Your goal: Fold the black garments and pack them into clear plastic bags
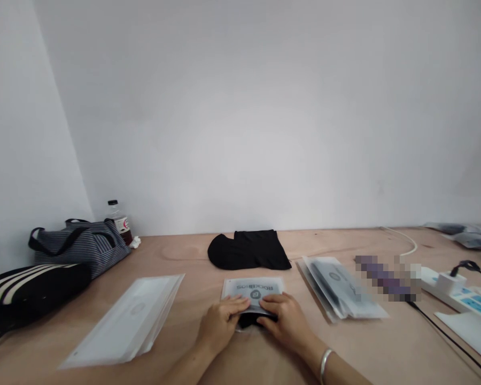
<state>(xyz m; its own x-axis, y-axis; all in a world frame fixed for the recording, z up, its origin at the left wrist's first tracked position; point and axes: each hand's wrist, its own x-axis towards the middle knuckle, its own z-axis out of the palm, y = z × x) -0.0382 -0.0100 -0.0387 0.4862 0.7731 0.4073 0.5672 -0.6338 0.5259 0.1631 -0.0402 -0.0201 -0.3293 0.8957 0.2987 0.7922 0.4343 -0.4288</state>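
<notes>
A frosted plastic zip bag [253,289] printed with "ROCKBROS" lies in front of me, its lettering upside down. Black fabric [248,320] shows at its near end, partly under the plastic. My left hand [223,321] grips the bag's near left side, fingers over the top and thumb at the edge. On the near right side my right hand [285,320] holds it likewise, its thumb beside the black fabric. Beyond the bag, a black cloth head cover [248,250] is spread flat on the table.
Flat frosted bags [124,323] lie to the left, and a stack of filled bags [340,287] to the right. A power strip [460,293] with a black cable is at far right. A striped bag [88,246], black pouch [36,291] and bottle [121,223] stand at left.
</notes>
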